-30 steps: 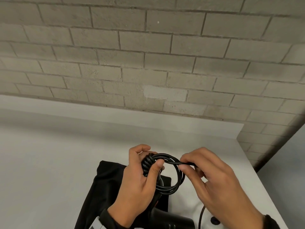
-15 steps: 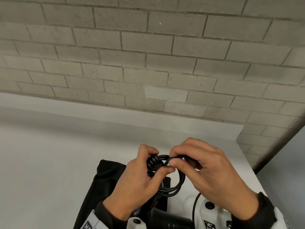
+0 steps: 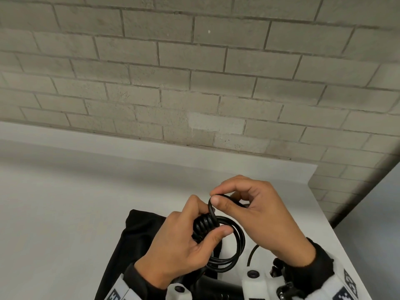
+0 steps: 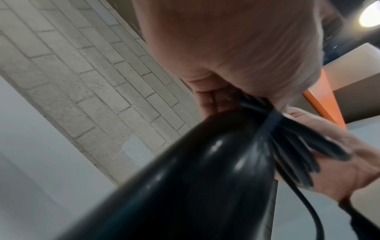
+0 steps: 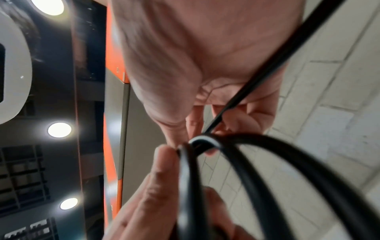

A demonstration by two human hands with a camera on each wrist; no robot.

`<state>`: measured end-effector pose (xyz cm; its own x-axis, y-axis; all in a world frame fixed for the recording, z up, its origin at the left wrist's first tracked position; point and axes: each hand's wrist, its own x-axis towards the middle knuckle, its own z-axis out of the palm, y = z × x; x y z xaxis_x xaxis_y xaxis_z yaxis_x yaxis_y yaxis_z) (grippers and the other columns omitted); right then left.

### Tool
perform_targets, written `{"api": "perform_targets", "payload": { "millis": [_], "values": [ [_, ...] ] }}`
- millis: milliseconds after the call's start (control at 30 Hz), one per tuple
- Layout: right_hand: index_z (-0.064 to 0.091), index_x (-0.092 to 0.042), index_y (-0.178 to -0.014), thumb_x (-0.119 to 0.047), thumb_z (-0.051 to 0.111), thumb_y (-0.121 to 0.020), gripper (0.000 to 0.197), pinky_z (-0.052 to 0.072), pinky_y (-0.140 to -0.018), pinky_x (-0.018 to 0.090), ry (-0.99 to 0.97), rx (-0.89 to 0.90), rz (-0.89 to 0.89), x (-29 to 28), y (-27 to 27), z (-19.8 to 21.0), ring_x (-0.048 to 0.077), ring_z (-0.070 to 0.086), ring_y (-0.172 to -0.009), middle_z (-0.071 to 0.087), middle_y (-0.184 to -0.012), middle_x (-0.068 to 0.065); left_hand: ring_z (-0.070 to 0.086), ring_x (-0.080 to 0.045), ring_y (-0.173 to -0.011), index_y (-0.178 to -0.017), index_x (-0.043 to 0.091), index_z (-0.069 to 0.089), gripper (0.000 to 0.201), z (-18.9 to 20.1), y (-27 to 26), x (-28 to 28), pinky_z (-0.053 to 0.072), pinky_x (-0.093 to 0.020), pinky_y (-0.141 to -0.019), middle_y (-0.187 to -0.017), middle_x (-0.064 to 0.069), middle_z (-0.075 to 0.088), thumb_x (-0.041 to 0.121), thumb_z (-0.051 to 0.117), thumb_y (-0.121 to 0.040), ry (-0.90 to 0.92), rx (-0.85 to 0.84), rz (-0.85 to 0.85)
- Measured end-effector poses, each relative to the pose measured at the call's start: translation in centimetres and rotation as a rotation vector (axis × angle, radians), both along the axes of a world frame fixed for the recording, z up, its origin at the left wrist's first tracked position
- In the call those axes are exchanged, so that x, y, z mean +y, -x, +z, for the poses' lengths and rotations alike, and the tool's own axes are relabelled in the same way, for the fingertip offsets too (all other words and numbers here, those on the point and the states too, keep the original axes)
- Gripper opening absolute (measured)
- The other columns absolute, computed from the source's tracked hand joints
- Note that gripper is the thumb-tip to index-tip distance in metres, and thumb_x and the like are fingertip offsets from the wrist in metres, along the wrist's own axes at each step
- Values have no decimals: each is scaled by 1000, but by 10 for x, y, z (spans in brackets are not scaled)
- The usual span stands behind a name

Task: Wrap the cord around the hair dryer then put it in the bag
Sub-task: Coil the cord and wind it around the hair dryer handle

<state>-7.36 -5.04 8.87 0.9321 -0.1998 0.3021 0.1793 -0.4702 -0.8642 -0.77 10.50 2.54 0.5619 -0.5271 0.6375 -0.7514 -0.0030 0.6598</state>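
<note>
The black hair dryer (image 4: 185, 186) is held upright over the table, and only its dark body (image 3: 218, 287) shows at the bottom of the head view. Black cord (image 3: 234, 245) hangs in loops beside several tight turns (image 3: 204, 224) wound on the handle. My left hand (image 3: 184, 241) grips the handle and the turns, thumb pressed on the loops. My right hand (image 3: 255, 208) pinches a strand of cord (image 5: 197, 141) between thumb and forefinger just above the turns. The black bag (image 3: 138, 239) lies flat on the table under my left hand.
The white table (image 3: 65, 213) runs to a grey brick wall (image 3: 194, 72) at the back. Its right edge (image 3: 337, 224) lies close beside my right wrist. A loose stretch of cord (image 3: 252, 254) trails down under my right hand.
My right hand has carried the cord strand left and up over the wound turns, closing against my left hand. The loop it held has shrunk.
</note>
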Motion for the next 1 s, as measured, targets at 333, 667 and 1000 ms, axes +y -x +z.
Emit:
{"api": "perform_targets", "payload": {
  "millis": [333, 667, 1000],
  "values": [
    [75, -19, -80, -23, 67, -86, 11, 51, -63, 19, -320, 85, -29, 9, 8, -22, 12, 66, -65, 71, -72, 1, 55, 0, -47, -112, 41, 42, 31, 0, 5, -4, 42, -9, -50, -70, 23, 63, 58, 53, -89, 80, -1, 23],
    [73, -16, -99, -17, 76, -80, 19, 52, -74, 23, -256, 102, 178, 6, 24, -28, 16, 69, -82, 73, -88, 5, 69, -4, -78, -109, 35, 51, 26, -4, 6, -7, 55, -20, -65, -92, 15, 67, 53, 53, -91, 130, 94, 106],
    [60, -35, -96, -22, 85, -69, 38, 49, -70, 22, -217, 124, -175, 19, 28, -41, 6, 65, -75, 70, -80, -6, 65, -14, -81, -97, 39, 57, 20, -3, 13, -11, 49, -17, -69, -88, 6, 64, 53, 58, -83, 176, 265, 142]
  ]
}}
